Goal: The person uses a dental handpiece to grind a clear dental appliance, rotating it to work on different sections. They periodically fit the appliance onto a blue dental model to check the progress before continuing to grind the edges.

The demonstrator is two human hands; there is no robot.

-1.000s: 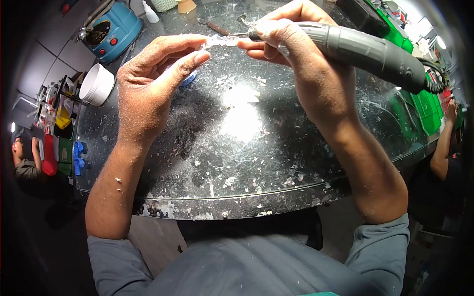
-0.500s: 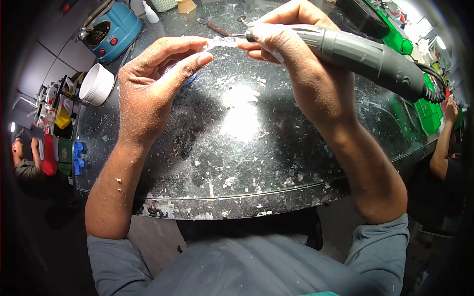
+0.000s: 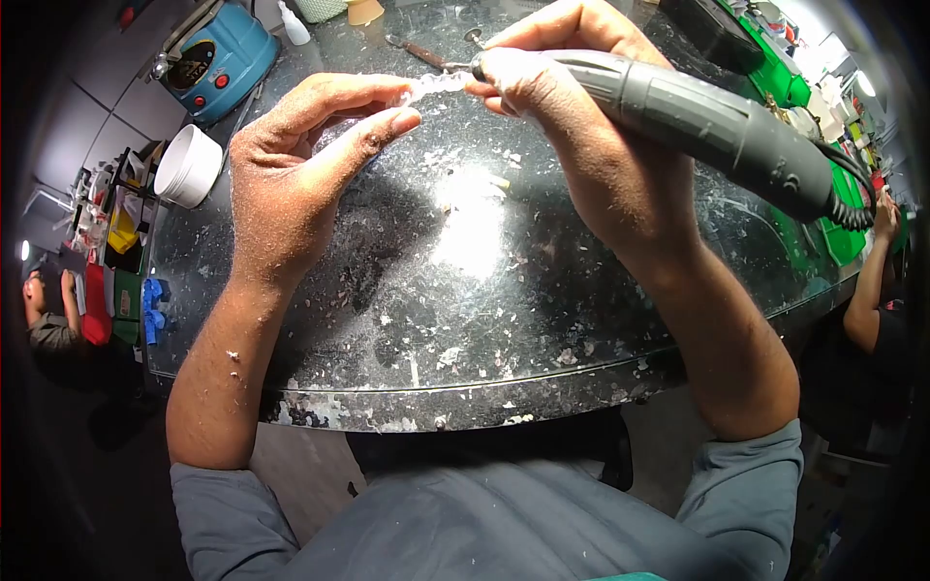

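A small clear, toothed-looking piece (image 3: 441, 84) is pinched between the thumb and fingers of my left hand (image 3: 300, 174), which is dusted with white powder. My right hand (image 3: 610, 155) grips a thick dark grey rotary handpiece (image 3: 688, 105) with a coiled cord at its rear end. The tip of the handpiece points left and lies at the clear piece, with fingertips of my right hand touching that piece's right end. The exact contact of the tip is too small to make out.
White chips litter the black tabletop (image 3: 465, 329). A blue machine (image 3: 221, 63), a white tub (image 3: 189, 167) and a small white bottle (image 3: 294, 24) stand at the back left. Behind the piece lies a brown-handled tool (image 3: 418, 52). Green bins (image 3: 775, 73) line the right; people are at both sides.
The rear of the handpiece has dipped slightly and its tip has shifted a little left along the clear piece. My left hand has barely moved.
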